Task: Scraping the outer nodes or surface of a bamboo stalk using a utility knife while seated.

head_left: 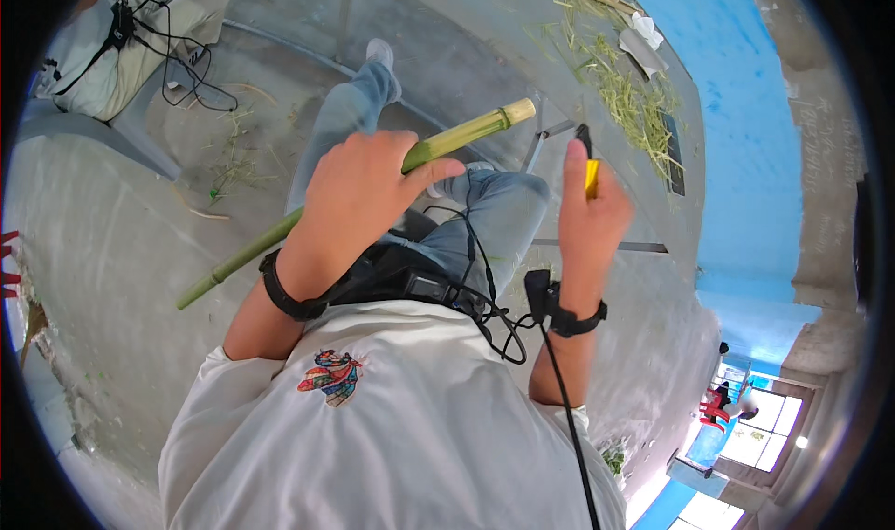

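My left hand (359, 180) is closed around a green bamboo stick (475, 131), its thumb lying along the stalk. The stick slants from the lower left, behind my forearm, to a pale cut end at the upper right. Farther right, my right hand (594, 215) grips a yellow and black utility knife (592, 178), thumb pressed along it and the black end pointing up. A gap separates the knife from the bamboo. Whether a blade is out, I cannot make out clearly.
Pale green shavings (629, 110) are strewn on the floor at the upper right, by a blue wall (746, 157). Another person (93, 55) sits on a grey chair (140, 134) at the upper left, with black cables. A black cable (564, 399) runs down from my right wristband.
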Motion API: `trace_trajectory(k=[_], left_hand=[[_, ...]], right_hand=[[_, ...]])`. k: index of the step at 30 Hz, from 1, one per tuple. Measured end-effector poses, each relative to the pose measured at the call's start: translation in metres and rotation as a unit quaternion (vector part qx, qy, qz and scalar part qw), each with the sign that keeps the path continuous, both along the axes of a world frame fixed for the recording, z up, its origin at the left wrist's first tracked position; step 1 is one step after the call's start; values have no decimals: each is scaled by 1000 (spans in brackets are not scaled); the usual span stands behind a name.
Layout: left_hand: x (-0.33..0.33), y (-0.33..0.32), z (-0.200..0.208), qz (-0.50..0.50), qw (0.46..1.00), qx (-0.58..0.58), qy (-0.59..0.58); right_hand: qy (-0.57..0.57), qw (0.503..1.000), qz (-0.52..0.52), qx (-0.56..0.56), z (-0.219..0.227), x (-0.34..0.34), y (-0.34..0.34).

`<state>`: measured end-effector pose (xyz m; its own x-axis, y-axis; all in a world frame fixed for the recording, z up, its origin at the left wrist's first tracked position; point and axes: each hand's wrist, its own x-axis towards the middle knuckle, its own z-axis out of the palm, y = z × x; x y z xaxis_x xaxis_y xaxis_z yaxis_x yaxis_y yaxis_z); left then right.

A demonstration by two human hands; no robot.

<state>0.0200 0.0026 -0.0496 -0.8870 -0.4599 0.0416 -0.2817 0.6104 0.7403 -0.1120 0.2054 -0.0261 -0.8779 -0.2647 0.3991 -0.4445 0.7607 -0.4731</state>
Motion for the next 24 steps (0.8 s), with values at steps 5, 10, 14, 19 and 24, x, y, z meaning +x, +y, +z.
trace_trajectory(k=[5, 10, 14, 19, 24], left_hand=[[-3, 4, -9, -12, 999, -22, 39], [-3, 3, -7, -25, 997, -3, 78], [-1, 2, -3, -54, 996, 31, 70], [-5, 3, -5, -65, 996, 25, 57], [-8, 1, -8, -48, 997, 9, 61]], right_hand=[[-67, 993, 98, -6, -5, 24, -18], [-124, 969, 213, 13, -16, 32, -30], [-119, 969, 218, 16, -17, 27, -28], [-170, 957, 235, 6, -23, 23, -26], [-82, 971, 220, 34, -23, 27, -28]])
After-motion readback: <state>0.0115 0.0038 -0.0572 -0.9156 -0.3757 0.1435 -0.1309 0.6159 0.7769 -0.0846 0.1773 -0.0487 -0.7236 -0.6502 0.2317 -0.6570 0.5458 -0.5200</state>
